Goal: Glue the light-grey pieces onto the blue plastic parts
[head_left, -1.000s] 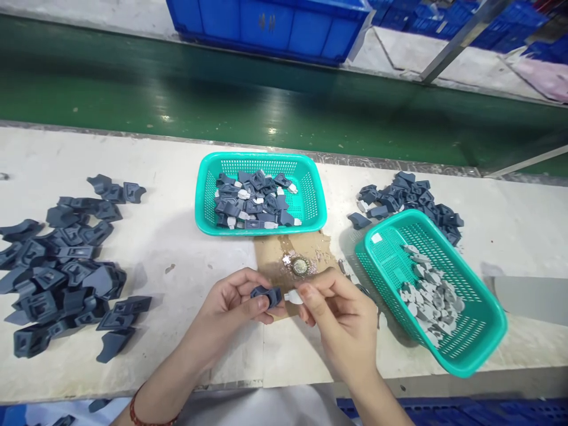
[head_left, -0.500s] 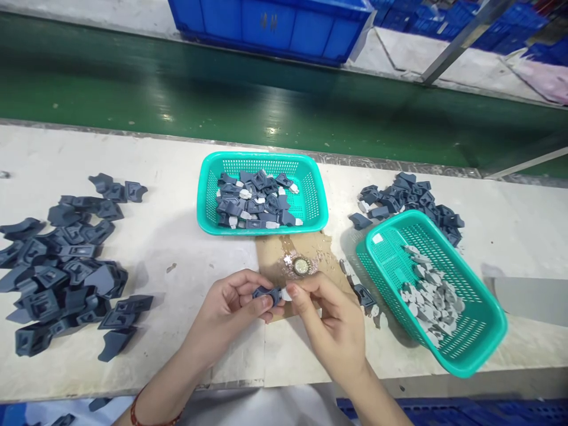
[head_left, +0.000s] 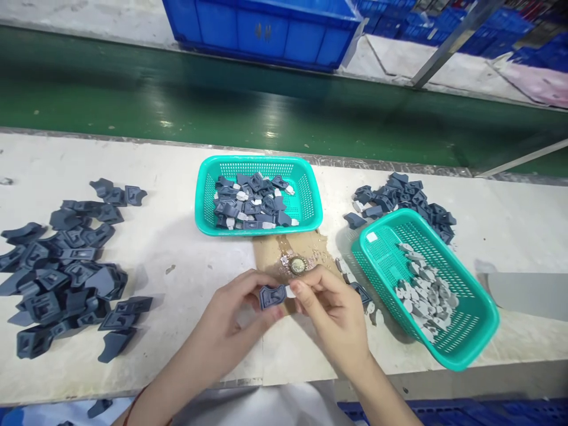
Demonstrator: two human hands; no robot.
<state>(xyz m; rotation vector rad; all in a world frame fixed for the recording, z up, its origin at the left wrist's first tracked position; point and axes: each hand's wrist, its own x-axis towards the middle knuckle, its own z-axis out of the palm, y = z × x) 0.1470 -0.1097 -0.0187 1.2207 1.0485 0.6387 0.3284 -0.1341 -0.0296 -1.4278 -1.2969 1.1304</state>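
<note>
Just in front of me, a dark blue-grey moulded plastic part (head_left: 272, 297) is turned with its recessed face up. My left hand (head_left: 242, 310) has it between fingers behind and the thumb at its lower edge. At the part's right end, my right hand (head_left: 328, 307) pinches a small whitish piece (head_left: 290, 291), mostly hidden by thumb and forefinger. The two pieces meet end to end; how deep they fit is not visible. Beyond the hands, a small round metal-rimmed dish (head_left: 297, 265) stands on brown cardboard (head_left: 266, 251).
A green basket (head_left: 258, 232) ahead holds dark parts with whitish ends. Another green basket (head_left: 477, 349) at right contains loose whitish pieces (head_left: 428, 293). Dark parts are heaped at left (head_left: 66, 266) and behind the right basket (head_left: 412, 198). A blue crate (head_left: 264, 32) stands across the green strip.
The dark part has turned so its recessed face shows more fully, and my left thumb has shifted from its top to its lower edge. The right hand keeps its pinch. The view has shifted slightly.
</note>
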